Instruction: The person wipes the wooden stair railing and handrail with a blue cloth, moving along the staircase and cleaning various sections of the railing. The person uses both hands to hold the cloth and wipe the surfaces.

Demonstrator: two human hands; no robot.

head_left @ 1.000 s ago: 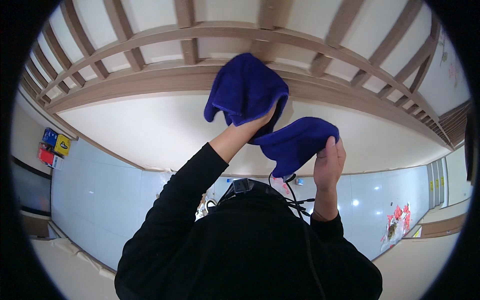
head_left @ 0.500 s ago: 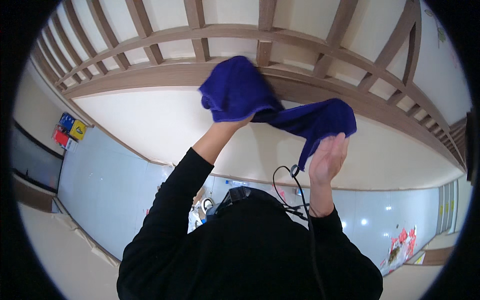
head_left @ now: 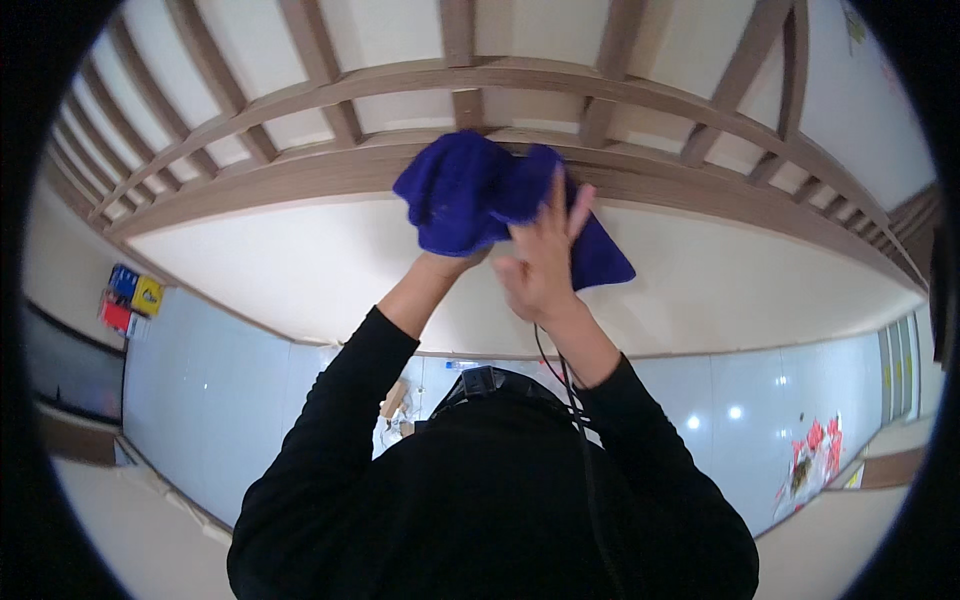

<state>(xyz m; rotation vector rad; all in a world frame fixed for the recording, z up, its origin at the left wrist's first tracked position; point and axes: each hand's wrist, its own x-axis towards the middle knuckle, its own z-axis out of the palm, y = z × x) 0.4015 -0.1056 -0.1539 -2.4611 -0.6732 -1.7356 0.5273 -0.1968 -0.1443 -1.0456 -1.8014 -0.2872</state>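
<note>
A purple-blue cloth (head_left: 455,195) with a stitched edge hangs bunched in front of the wooden lattice rail. My left hand (head_left: 452,263) is underneath it and bears its bulk; the cloth covers those fingers. Against the cloth's right part lies my right hand (head_left: 543,255), its fingers stretched out and apart, slightly blurred. One corner of the cloth droops to the right behind that hand.
Brown wooden slats and a curved rail (head_left: 330,175) run across the top, above a cream panel (head_left: 300,250). Black cables (head_left: 585,440) hang down my front. Coloured boxes (head_left: 130,300) stand far left on the pale floor; a red-and-white sheet (head_left: 812,455) lies at right.
My right hand has swung left and up, bringing the cloth's stretched right part in toward the bunch. My left hand has shifted slightly left and down with the cloth.
</note>
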